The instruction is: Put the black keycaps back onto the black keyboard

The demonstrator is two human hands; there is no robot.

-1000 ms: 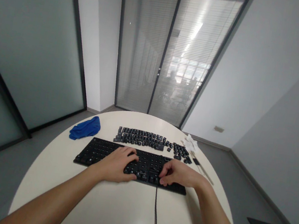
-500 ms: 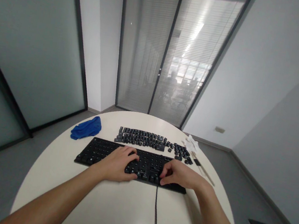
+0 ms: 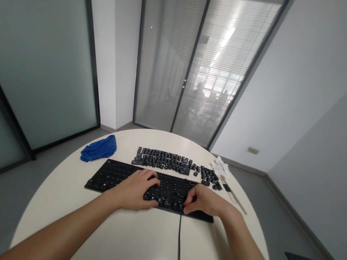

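Resting on the black keyboard (image 3: 168, 188), the left hand (image 3: 138, 187) is spread and loosely curled, palm down, fingers over the middle of the board, thumb at the near edge; not gripping anything visible. Right hand (image 3: 203, 199) is over the right part, thumb and forefinger brought together in a pinch just above the near edge; can't tell if a cap is between them, too small and hidden. Keyboard lies flat across the table (image 3: 131, 244), slightly slanted, cable (image 3: 179, 247) running from its near edge toward the person. Many key positions look bare; a few caps seem seated near the right fingertips. Loose keycaps (image 3: 163, 160) lie in rows just beyond the far edge, and a smaller cluster of keycaps (image 3: 210, 177) sits to the right of them. Blue cloth (image 3: 100, 148) near the left rim, white tissue (image 3: 221, 167) on the right, thin pale stick (image 3: 237, 198) beside it. Handling, judged: board likely stiff, fairly light, may slide on the smooth top, so best steadied with a flat palm or held by its long edges, off the bare stems. Caps likely hard, very light, slick, easy to drop; take by opposite sides with thumb and fingertip. Stems probably fragile, press straight, no twisting.
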